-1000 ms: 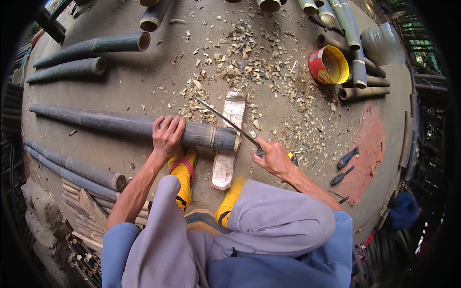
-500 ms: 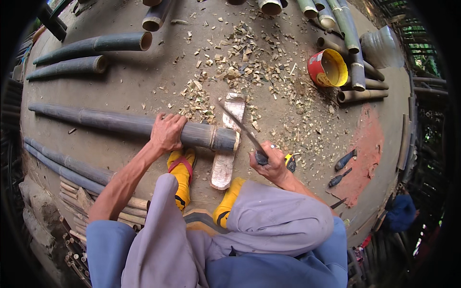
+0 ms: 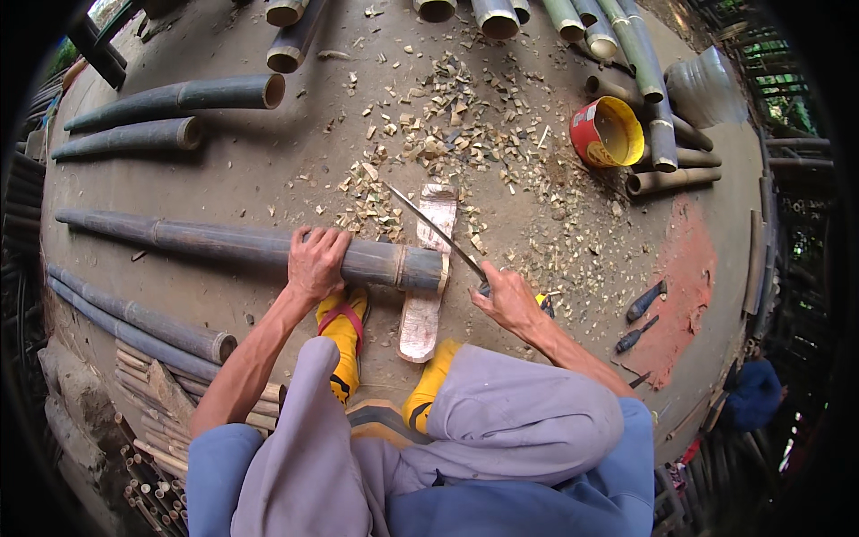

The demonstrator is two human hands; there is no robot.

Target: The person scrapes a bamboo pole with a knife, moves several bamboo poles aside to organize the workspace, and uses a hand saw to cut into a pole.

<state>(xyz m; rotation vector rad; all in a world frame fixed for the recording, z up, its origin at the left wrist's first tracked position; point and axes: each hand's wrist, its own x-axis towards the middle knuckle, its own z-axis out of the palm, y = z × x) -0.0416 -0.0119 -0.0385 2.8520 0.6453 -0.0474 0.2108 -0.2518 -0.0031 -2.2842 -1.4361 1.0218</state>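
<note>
1. The left hand (image 3: 315,261) lies palm down on top of a long dark bamboo pole (image 3: 242,243), fingers curled over its far side, pressing it to the ground.
2. The right hand (image 3: 506,299) is closed around the handle of a long-bladed knife (image 3: 436,234); the blade slants up and to the left, its tip above the pole's cut end.
3. The pole lies across the ground from the far left to just in front of the person, and its cut end rests on a flat wooden board (image 3: 427,277) lying lengthwise under it.
4. Two yellow sandals (image 3: 343,336) stand just below the pole, one on each side of the board's near end.
5. Pale wood chips (image 3: 438,134) are scattered over the ground beyond the board.
6. A red bucket with a yellow inside (image 3: 607,132) lies on its side to the upper right, next to a bundle of shorter bamboo pieces (image 3: 667,143).
7. More dark poles (image 3: 170,97) lie at the upper left, well apart from the hands, and two small dark-handled tools (image 3: 640,318) lie on the ground to the right.
</note>
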